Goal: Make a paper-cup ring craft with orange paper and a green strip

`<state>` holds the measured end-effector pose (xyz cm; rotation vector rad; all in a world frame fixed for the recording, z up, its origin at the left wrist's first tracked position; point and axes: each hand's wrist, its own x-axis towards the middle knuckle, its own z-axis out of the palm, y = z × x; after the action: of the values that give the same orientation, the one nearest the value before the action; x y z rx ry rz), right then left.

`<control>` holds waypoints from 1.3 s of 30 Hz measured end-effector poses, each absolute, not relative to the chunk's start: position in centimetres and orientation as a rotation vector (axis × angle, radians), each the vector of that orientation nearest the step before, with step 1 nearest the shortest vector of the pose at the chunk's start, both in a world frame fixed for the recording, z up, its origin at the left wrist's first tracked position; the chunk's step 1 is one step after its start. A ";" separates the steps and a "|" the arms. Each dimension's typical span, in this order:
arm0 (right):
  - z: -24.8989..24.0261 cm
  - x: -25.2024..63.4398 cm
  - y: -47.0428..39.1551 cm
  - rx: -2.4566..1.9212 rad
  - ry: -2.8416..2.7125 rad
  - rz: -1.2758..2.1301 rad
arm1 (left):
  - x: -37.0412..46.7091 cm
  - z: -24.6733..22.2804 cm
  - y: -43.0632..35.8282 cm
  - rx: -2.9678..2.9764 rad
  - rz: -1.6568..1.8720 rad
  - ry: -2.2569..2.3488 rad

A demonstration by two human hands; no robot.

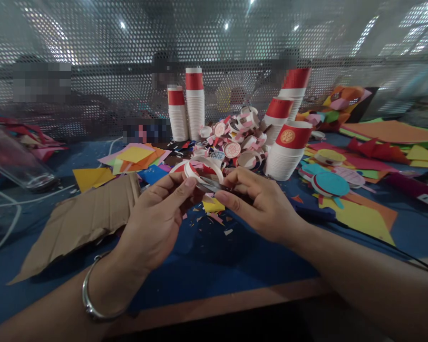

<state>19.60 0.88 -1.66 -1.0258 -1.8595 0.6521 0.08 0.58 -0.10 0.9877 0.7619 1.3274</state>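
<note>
Between my two hands is a cut paper cup piece (190,169), a white and red ring-like band. My left hand (160,213) pinches it between thumb and fingers at its left side. In my right hand (258,202) are scissors (207,184), their metal blades pointing left at the band; my fingers hide most of the handles. Beyond my hands lies a heap of cut cup pieces (231,149), some showing round printed bottoms. Small paper scraps (216,217) are scattered on the blue table beneath.
Stacked red-and-white paper cups (287,152) stand right of the heap, with more cup stacks (194,109) behind. Cardboard (82,221) lies at left near coloured paper (135,159). A turquoise paper craft (330,183) and a glue gun (312,211) with a cord are at right.
</note>
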 end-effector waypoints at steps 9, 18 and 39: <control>-1.5 19.6 0.8 -0.995 -1.907 0.560 | 0.1 -0.4 0.9 0.997 1.343 0.731; -1.6 19.5 0.6 -0.989 -1.895 0.560 | 0.2 -0.3 0.7 1.011 1.350 0.702; -1.4 19.2 0.7 -0.983 -1.870 0.641 | 1.1 -0.9 0.2 0.975 1.532 0.795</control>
<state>19.19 0.66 -1.44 -0.9828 -1.8696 0.6412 1.13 0.23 -0.92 0.9748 0.7952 1.5319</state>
